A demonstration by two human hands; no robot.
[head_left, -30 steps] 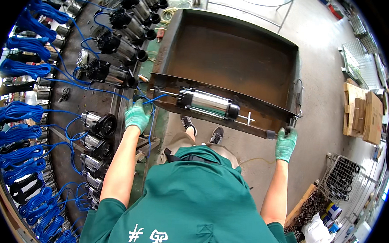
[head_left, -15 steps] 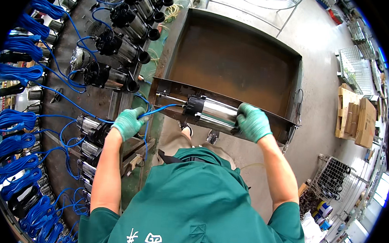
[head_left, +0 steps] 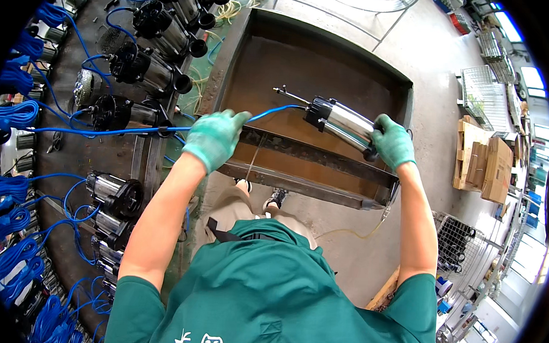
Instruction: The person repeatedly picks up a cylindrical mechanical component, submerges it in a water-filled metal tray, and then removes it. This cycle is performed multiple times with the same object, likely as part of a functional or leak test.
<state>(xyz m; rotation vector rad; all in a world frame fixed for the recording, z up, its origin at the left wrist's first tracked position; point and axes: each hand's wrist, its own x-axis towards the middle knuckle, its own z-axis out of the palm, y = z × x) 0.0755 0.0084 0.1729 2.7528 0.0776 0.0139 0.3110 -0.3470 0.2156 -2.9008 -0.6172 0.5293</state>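
In the head view, the right hand [head_left: 394,142] grips the black right end of the silver cylinder [head_left: 346,124], whose body extends leftward from that grip, over the brown tank [head_left: 320,65]. The left hand [head_left: 215,138] is closed around the blue cable [head_left: 279,111], which reaches the cylinder's other end, to this grip's right, and also trails off leftward.

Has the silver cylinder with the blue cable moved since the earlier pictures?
Yes. Judged against the dividing strip of the metal tank, the silver cylinder has moved forward: from the strip's near side to over its far side.
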